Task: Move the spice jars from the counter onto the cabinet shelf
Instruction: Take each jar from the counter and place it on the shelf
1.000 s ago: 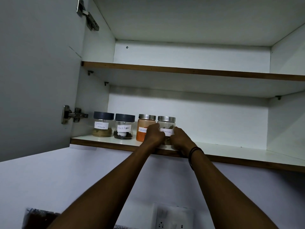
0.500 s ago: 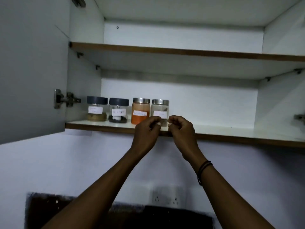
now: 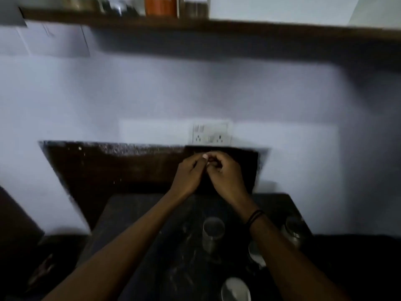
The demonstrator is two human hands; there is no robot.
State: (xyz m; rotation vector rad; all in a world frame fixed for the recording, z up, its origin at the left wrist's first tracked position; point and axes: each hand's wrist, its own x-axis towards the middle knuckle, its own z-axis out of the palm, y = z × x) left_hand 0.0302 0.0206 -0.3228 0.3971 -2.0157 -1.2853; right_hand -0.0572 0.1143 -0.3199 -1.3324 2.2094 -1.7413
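Above the counter (image 3: 152, 235), your left hand (image 3: 188, 174) and right hand (image 3: 225, 172) meet, fingers curled, holding nothing you can make out. Four spice jars (image 3: 160, 6) sit along the shelf's (image 3: 282, 27) left end; more jars (image 3: 211, 232) stand on the counter's right side.

Dim kitchen corner with pale wall (image 3: 195, 94) and dark stone counter (image 3: 173, 246).

A brown shelf edge (image 3: 238, 25) runs across at twelve o'clock, casting a shadow on the wall beneath. Near centre, a white double socket plate (image 3: 211, 134) sits just above a dark speckled backsplash panel (image 3: 119, 166). The counter fills six o'clock. Light is low and the view blurred.
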